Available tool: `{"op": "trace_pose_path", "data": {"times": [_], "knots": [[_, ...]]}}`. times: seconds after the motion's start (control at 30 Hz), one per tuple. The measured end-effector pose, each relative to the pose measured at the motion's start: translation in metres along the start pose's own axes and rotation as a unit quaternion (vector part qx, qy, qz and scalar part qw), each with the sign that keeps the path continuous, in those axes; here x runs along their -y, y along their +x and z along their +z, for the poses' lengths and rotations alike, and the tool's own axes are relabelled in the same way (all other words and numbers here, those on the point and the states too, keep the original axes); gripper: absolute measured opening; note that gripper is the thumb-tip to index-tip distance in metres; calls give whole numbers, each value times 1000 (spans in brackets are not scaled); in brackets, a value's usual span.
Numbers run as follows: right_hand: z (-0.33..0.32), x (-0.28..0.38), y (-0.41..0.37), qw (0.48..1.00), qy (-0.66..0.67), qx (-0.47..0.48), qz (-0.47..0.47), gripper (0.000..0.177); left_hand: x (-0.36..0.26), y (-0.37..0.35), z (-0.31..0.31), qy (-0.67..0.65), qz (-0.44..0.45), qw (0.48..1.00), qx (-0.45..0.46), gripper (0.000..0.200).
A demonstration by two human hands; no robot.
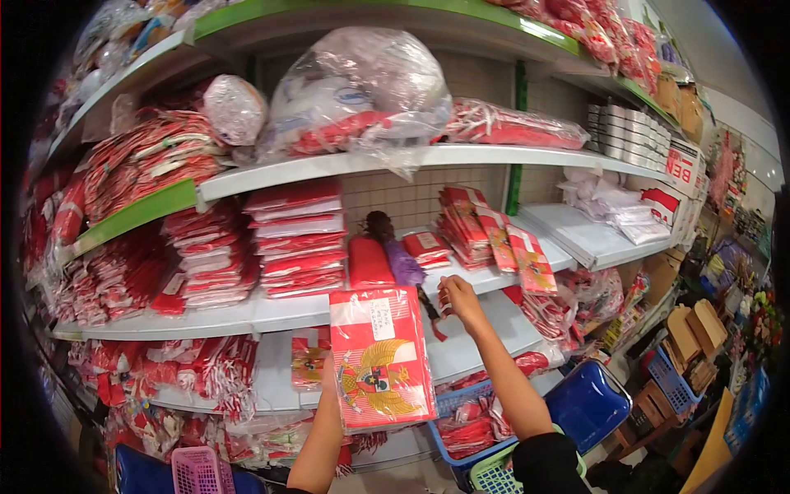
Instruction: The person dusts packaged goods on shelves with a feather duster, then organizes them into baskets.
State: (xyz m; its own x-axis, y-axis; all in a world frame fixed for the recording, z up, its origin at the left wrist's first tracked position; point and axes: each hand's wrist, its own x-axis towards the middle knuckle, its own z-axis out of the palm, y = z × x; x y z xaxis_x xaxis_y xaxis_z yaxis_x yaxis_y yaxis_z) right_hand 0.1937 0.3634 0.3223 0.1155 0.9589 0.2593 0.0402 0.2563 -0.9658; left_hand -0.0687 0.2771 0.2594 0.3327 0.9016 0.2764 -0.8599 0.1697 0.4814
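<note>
My left hand (pixel 331 385) is wrapped round the lower left side of a red plastic-wrapped packet (pixel 401 329). A golden eagle emblem and a white handwritten label show on its front; most of my fingers are hidden behind it. To its right my right hand (pixel 463 301) is raised before the middle shelf (pixel 288 314), fingers curled closed; what they hold, if anything, is too small to make out. Behind the packet are a folded red bundle (pixel 370 262) and a purple item with a dark top (pixel 401 257). Similar eagle-printed packets (pixel 532 260) lean farther right on the shelf.
Stacks of red and white packets (pixel 298 239) fill the shelf at left. A big clear plastic bag (pixel 362 90) sits above. Low down are a blue basket (pixel 448 440), a green basket (pixel 491 471), a blue chair-like item (pixel 586 405) and a pink basket (pixel 197 471).
</note>
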Motion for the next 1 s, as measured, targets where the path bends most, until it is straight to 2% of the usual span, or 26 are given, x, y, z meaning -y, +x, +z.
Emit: {"op": "trace_pose_path", "data": {"times": [0.03, 0.07, 0.1, 0.13, 0.17, 0.27, 0.33, 0.4, 0.47, 0.57, 0.6, 0.63, 0.7, 0.73, 0.77, 0.83, 0.87, 0.9, 0.93, 0.97, 1.0], "knots": [[10, -4, 15, 991, -126, -33, -39, 32, -9, -5, -2, 7, 9, 1000, -6, 42], [18, -2, 25, 981, -163, -44, -93, 39, -17, -9, -4, 14, 17, 1000, -11, 42], [28, 10, 27, 974, -213, -47, -67, 42, -25, -14, -6, 20, 24, 999, -15, 42], [31, 0, 37, 937, -321, -17, -138, 42, -32, -17, -9, 27, 30, 999, -19, 42], [30, -16, 48, 883, -422, 12, -206, 42, -38, -18, -20, -16, 17, 1000, 16, 45], [42, -41, 53, 907, -398, -1, -138, 30, -55, -22, -47, -78, -8, 994, 71, 47], [50, -25, 19, 963, -253, 8, -87, 24, -62, -26, -46, -30, 7, 998, 48, 44], [56, -12, -26, 991, -119, 11, -57, 18, -66, -28, -57, -2, 22, 1000, 9, 44], [61, -19, -72, 999, -4, 23, -33, 15, -70, -28, -54, 22, 39, 999, -2, 45], [72, -31, -140, 990, 119, 51, 46, 16, -75, -27, -53, -40, 28, 999, 5, 43], [81, -30, -161, 992, 106, 25, 64, 17, -74, -26, -49, -30, 38, 998, -43, 41], [89, -35, -178, 992, 92, -1, 83, 18, -73, -24, -50, -44, 42, 997, -50, 40], [92, -68, -204, 990, 73, 31, 120, 20, -69, -23, -53, -67, 45, 994, -68, 39], [96, -77, -220, 995, -53, 25, 79, 22, -68, -22, -44, -65, 57, 994, -70, 38], [97, -85, -234, 983, -181, 18, 37, 24, -68, -21, -48, -57, 48, 997, -7, 39], [91, -105, -254, 961, -264, 49, -69, 24, -63, -19, -59, -47, 33, 991, 118, 41], [88, -103, -258, 943, -303, 65, -123, 24, -55, -29, -50, 22, 73, 996, -42, 42], [83, -100, -263, 944, -310, 47, -98, 23, -47, -38, -40, 92, 110, 969, -201, 43], [77, -95, -269, 945, -317, 30, -74, 23, -44, -33, -34, 1, 82, 993, -81, 43], [72, -89, -272, 945, -324, 12, -48, 23, -41, -28, -30, -90, 52, 994, 40, 43], [67, -86, -271, 952, -303, 7, -37, 24, -38, -31, -24, -59, 17, 997, 55, 43]]}}
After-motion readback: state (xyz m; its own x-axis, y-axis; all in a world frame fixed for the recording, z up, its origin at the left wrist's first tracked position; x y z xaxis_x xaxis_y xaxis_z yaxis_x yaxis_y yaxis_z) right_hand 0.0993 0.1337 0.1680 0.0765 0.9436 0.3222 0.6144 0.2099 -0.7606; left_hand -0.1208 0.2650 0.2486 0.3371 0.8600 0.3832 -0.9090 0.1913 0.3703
